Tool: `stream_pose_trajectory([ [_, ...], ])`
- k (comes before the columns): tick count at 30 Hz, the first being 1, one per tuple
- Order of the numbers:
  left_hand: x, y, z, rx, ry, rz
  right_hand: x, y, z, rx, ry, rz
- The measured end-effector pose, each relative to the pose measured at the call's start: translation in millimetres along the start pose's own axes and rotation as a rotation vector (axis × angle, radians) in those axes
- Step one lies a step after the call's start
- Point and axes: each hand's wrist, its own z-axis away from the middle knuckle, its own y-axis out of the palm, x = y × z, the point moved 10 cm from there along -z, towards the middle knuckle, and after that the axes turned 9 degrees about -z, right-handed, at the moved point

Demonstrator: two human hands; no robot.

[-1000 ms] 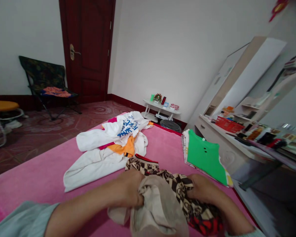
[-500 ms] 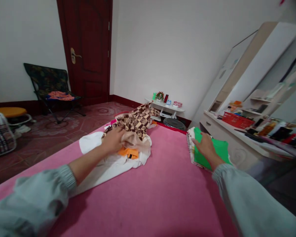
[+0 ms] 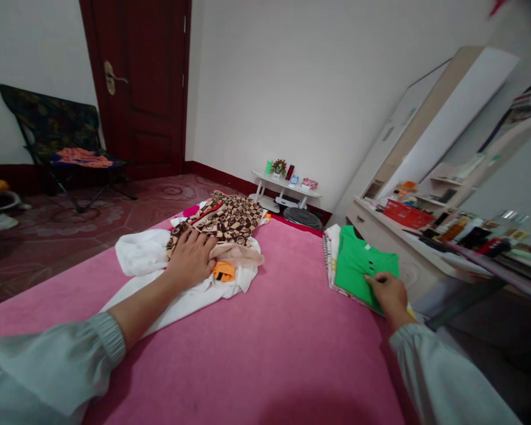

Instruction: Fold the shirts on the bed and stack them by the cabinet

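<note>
My left hand [image 3: 191, 257] lies with its fingers stretched out on the near edge of a brown and beige checkered garment [image 3: 236, 218]. Under and around it are a white garment [image 3: 144, 252], a beige cloth [image 3: 239, 255] and a bit of orange fabric [image 3: 224, 271]. Over on the right, my right hand [image 3: 389, 293] has its thumb and forefinger pinched on the front of a folded green T-shirt [image 3: 358, 262], which shows small creases there. This shirt tops a stack of folded clothes [image 3: 331, 254] with white and patterned edges.
Pink bedding [image 3: 265, 348] spreads beneath everything. A white desk [image 3: 429, 242] with a red basket [image 3: 407, 213] and bottles stands close on the right. Behind are a low white shelf [image 3: 269, 176], a dark red door [image 3: 146, 88] and a folding chair [image 3: 66, 136] holding clothing.
The checkered garment, raised in a peak before, now lies flatter. My left hand has spread out on it. My right hand has slid nearer along the green T-shirt, whose front now shows more.
</note>
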Motion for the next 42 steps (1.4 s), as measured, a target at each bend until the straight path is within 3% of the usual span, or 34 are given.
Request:
stream_pose_trajectory([
  [3, 1, 0.5, 1, -0.004, 0.003, 0.024, 67, -25, 43, -0.093, -0.190, -0.050],
  [5, 4, 0.9, 1, -0.002, 0.002, 0.074, 129, -33, 93, -0.006, -0.398, -0.110],
  [6, 6, -0.1, 1, -0.008, 0.006, 0.116, 160, -32, 124, 0.099, -0.493, -0.115],
  [8, 11, -8.7, 3, -0.067, 0.001, 0.236, 208, -22, 194, 0.446, -0.588, -0.107],
  [11, 17, -38.1, 10, -0.251, -0.031, 0.421, 248, -10, 297, 1.074, -0.572, -0.228],
  [12, 15, -49.3, 14, -0.304, -0.031, 0.461, 255, -14, 313, 1.150, -0.546, -0.301],
  [14, -1, -67.3, 21, -0.332, 0.014, 0.517, 260, -20, 304, 1.062, -0.491, -0.435],
  [16, -32, -77.9, 25, -0.268, 0.108, 0.582, 244, -26, 259, 0.740, -0.433, -0.528],
  [19, -93, -79.8, 35, -0.080, 0.266, 0.689, 195, -25, 202, 0.323, -0.407, -0.565],
  [21, -132, -73.5, 44, 0.061, 0.351, 0.744, 164, -10, 184, 0.261, -0.395, -0.547],
  [24, -166, -56.4, 58, 0.229, 0.373, 0.771, 128, 16, 175, 0.349, -0.322, -0.525],
  [26, -172, -43.3, 62, 0.305, 0.338, 0.763, 116, 23, 173, 0.402, -0.272, -0.549],
  [28, -169, -33.3, 64, 0.382, 0.328, 0.788, 109, 14, 165, 0.361, -0.199, -0.652],
  [31, -141, -35.8, 52, 0.388, 0.222, 0.888, 94, -25, 148, 0.103, -0.029, -0.932],
  [34, -88, -77.6, 30, 0.082, 0.021, 0.914, 90, -85, 145, -0.238, 0.042, -1.108],
  [36, -70, -118.4, 23, -0.133, 0.039, 0.877, 103, -129, 151, -0.416, -0.041, -1.095],
  [37, -70, -134.0, 22, -0.182, 0.083, 0.872, 114, -148, 154, -0.471, -0.107, -1.060],
  [39, -81, -145.9, 22, -0.114, 0.184, 0.938, 141, -176, 158, -0.459, -0.241, -0.923],
  [42, -112, -125.5, 33, 0.294, 0.271, 1.159, 173, -184, 158, -0.260, -0.370, -0.704],
])
